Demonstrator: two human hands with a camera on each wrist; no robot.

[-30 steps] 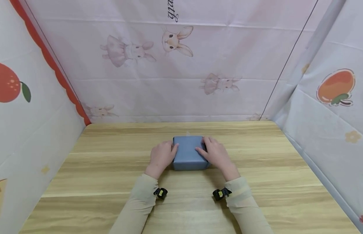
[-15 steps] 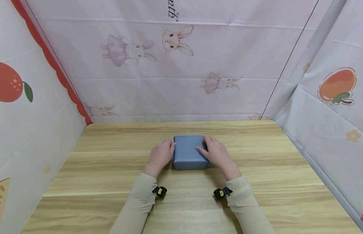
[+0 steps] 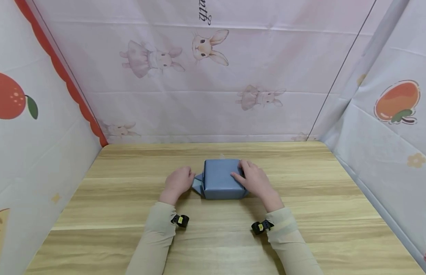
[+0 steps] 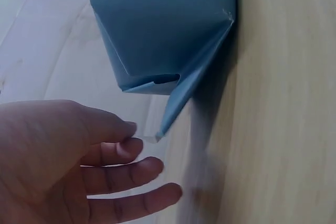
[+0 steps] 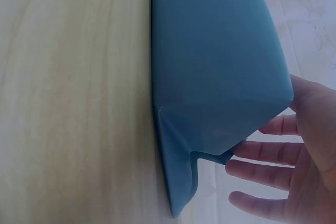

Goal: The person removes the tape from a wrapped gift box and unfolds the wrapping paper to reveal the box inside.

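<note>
A box wrapped in blue paper (image 3: 222,175) lies on the wooden table. Off its left end, a pointed paper flap (image 4: 178,103) sticks outward. My left hand (image 3: 179,180) pinches a small clear strip, apparently tape (image 4: 151,139), at the tip of that flap; its other fingers are spread below. My right hand (image 3: 253,178) holds the box's right side, thumb on the top face and fingers at the end. Beneath those fingers, the folded paper (image 5: 181,174) at the right end also stands loose.
Behind the box a small translucent bit (image 3: 222,156) pokes up. The wooden table (image 3: 213,236) runs back to a rabbit-print cloth (image 3: 206,114). Fruit-print cloths hang on both sides. Each wrist wears a black camera strap.
My left hand has moved left, away from the box, drawing the left end flap outward with it. The right hand and the box have stayed nearly still.
</note>
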